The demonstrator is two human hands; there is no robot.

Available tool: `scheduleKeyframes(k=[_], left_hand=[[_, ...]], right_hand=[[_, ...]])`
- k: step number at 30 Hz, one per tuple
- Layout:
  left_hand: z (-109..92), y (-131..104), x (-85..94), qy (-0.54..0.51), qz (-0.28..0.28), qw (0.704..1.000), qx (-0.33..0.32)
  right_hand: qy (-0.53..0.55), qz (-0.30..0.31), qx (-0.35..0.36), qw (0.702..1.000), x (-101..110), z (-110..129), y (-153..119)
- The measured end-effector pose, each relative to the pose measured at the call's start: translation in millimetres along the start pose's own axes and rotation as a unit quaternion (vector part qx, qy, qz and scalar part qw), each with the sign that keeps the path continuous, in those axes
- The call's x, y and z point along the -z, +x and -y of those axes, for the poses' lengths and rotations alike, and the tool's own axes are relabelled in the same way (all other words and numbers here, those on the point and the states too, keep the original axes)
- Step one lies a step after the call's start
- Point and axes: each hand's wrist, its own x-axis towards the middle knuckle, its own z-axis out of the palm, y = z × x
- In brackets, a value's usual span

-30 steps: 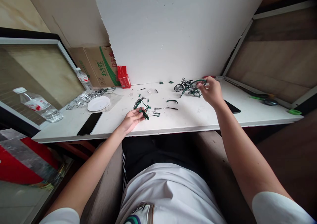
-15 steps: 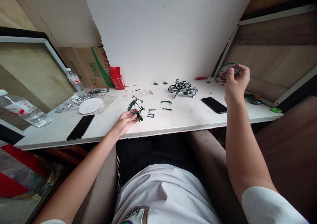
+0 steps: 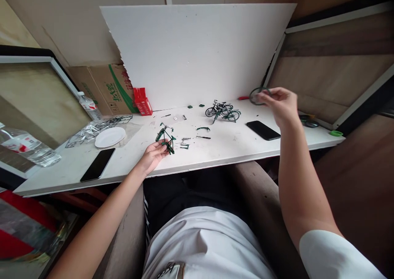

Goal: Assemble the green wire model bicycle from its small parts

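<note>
My left hand is closed round the lower part of a small green model bicycle frame, held just over the table near its front edge. Handlebars show at the top of the frame. Raised on the right, my right hand pinches a thin model bicycle wheel with a green rim, slightly blurred. Loose small parts lie right of the frame: a curved green piece, a thin dark rod and a little green stand-like part. Farther back stand assembled model bicycles.
Black phones lie on the white table, one left and one right. A white plate, plastic bottles, a red box and a carton occupy the left. A white board stands behind.
My right hand has moved left with the wheel, which now sits nearer the table's back edge. The left hand still holds the frame in nearly the same place. The whole view has shifted slightly.
</note>
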Motion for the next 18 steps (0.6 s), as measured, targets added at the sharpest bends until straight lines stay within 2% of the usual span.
scheduleKeyframes(k=[2, 3, 5, 7, 9, 13, 15, 18], left_hand=[[-2, -1, -2.3, -0.002, -0.004, 1.000, 0.003], [-3, -1, -3.5, -0.003, -0.004, 1.000, 0.004], [-4, -2, -5.5, -0.004, -0.002, 1.000, 0.003], [-5, -2, -6.9, -0.004, 0.003, 1.000, 0.003], [-5, -2, -7.8, -0.007, 0.008, 1.000, 0.004], [-5, -1, -7.7, -0.012, 0.011, 1.000, 0.005], [-4, 0, -7.0, -0.011, 0.006, 1.000, 0.005], [-3, 0, -6.1, -0.007, 0.004, 1.000, 0.006]], right_hand=[[-0.054, 0.175, -0.043, 0.982, -12, 2, -10], [-0.092, 0.267, -0.065, 0.957, -16, 1, -14], [-0.178, 0.418, -0.111, 0.884, -24, -3, -19], [-0.243, 0.495, -0.154, 0.820, -31, -11, -23], [-0.271, 0.525, -0.182, 0.786, -38, -21, -25], [-0.313, 0.544, -0.188, 0.756, -48, -40, -28], [-0.330, 0.537, -0.182, 0.755, -48, -46, -27], [-0.326, 0.519, -0.182, 0.769, -45, -50, -25]])
